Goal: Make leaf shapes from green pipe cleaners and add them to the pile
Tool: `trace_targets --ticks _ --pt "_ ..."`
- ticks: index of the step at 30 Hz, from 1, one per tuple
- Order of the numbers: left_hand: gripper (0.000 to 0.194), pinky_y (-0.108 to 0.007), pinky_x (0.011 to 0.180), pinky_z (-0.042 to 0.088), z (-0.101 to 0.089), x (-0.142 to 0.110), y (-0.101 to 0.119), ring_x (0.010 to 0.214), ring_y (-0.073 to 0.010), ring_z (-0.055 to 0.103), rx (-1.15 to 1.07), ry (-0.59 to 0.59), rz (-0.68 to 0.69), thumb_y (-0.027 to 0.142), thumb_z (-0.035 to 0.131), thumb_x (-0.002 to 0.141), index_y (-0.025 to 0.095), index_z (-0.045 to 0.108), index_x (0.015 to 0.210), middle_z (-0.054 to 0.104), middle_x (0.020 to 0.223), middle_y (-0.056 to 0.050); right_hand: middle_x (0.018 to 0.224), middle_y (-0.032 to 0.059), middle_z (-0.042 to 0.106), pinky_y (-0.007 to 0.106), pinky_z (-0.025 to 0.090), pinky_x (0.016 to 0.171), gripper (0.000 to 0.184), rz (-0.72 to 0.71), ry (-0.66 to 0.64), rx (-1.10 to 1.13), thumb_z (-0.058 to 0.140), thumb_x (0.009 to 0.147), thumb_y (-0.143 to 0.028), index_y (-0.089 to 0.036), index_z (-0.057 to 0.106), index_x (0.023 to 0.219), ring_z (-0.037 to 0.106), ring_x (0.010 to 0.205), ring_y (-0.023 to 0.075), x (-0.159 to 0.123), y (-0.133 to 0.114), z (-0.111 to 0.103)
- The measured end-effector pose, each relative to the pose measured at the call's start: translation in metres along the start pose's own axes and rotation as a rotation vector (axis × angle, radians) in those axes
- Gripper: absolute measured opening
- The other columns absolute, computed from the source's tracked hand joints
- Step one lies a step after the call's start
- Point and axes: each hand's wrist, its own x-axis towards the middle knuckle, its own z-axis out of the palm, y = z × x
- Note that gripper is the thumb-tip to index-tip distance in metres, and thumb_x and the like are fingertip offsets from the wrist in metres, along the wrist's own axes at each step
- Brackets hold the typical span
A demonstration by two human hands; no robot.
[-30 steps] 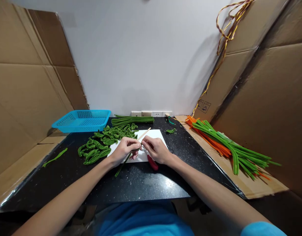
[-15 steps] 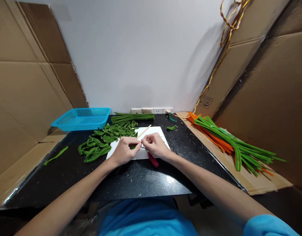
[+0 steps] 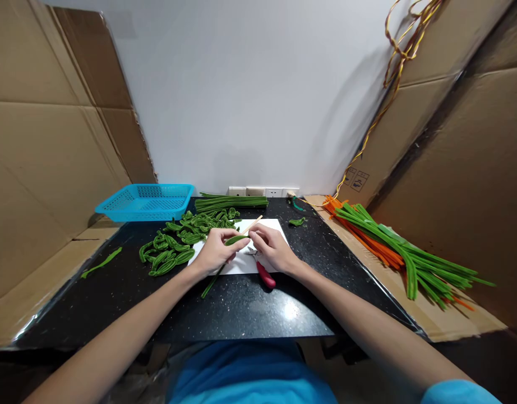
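Above a white sheet of paper (image 3: pixel 241 265), my left hand (image 3: pixel 218 252) is closed on a dark green pipe cleaner (image 3: pixel 237 239), bent into a narrow leaf-like loop. A straight green length sticks out below that hand toward the table's front. My right hand (image 3: pixel 273 247) pinches at the loop's right tip; its fingertips partly hide the spot. Red-handled pliers (image 3: pixel 266 276) lie by my right hand, their metal jaws on the paper. A thin wooden stick (image 3: pixel 253 223) rests behind my fingers, its lower end hidden.
Many bent green pipe-cleaner loops (image 3: pixel 168 255) lie left of the paper, with a straight green bundle (image 3: pixel 231 202) behind. A blue basket (image 3: pixel 151 213) stands back left. Green (image 3: pixel 427 261) and orange stems (image 3: pixel 374 244) lie right on cardboard. One loop (image 3: pixel 296 222) sits right of the paper.
The green loop now shows between my hands, with its straight length visible below the left hand. My right hand has shifted up slightly, uncovering the pliers' jaws. The whole view has moved a little.
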Motion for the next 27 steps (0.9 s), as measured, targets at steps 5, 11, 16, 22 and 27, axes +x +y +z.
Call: trace_targets --ticks 5,11,16,22,27 --pt "0.040 -0.017 0.033 0.027 0.0001 -0.0003 0.0005 0.037 -0.0052 0.042 -0.164 -0.102 -0.114 0.050 0.081 0.079 0.011 0.069 0.082 0.054 0.054 0.004 0.067 -0.0022 0.049 0.026 0.032 0.058 0.037 -0.011 0.065 -0.002 0.048 0.103 -0.046 -0.018 0.059 0.081 0.042 0.061 0.0129 0.0027 0.0024 -0.0005" --pt "0.040 -0.016 0.032 0.028 0.0000 0.0006 -0.0024 0.038 -0.0048 0.049 -0.280 -0.152 -0.140 0.050 0.074 0.086 0.010 0.067 0.089 0.063 0.067 0.000 0.063 -0.0034 0.047 0.026 0.032 0.056 0.042 0.026 0.050 0.058 0.048 0.103 -0.051 -0.017 0.061 0.082 0.040 0.058 0.0127 0.0025 0.0017 -0.0021" --pt "0.041 -0.016 0.031 0.027 0.0010 0.0020 -0.0059 0.035 -0.0039 0.047 -0.277 -0.157 -0.129 0.051 0.074 0.085 0.011 0.065 0.084 0.062 0.063 0.002 0.065 -0.0027 0.050 0.025 0.032 0.057 0.041 -0.009 0.022 0.040 0.051 0.102 -0.051 -0.016 0.062 0.083 0.042 0.059 0.0123 0.0007 -0.0016 -0.0008" --pt "0.045 -0.016 0.033 0.029 0.0030 -0.0016 -0.0011 0.033 -0.0046 0.046 -0.133 -0.172 -0.086 0.054 0.072 0.086 0.012 0.062 0.075 0.061 0.055 0.002 0.065 -0.0022 0.052 0.025 0.032 0.058 0.040 -0.022 -0.023 -0.018 0.049 0.102 -0.045 -0.016 0.060 0.077 0.043 0.059 0.0121 0.0015 -0.0011 -0.0005" --pt "0.041 -0.016 0.034 0.032 0.0019 -0.0015 -0.0027 0.034 -0.0055 0.047 -0.187 -0.199 -0.122 0.053 0.072 0.087 0.013 0.064 0.083 0.060 0.056 0.003 0.063 -0.0031 0.049 0.025 0.031 0.057 0.040 -0.030 -0.051 -0.065 0.047 0.103 -0.043 -0.018 0.055 0.073 0.042 0.058 0.0119 0.0013 -0.0012 -0.0016"
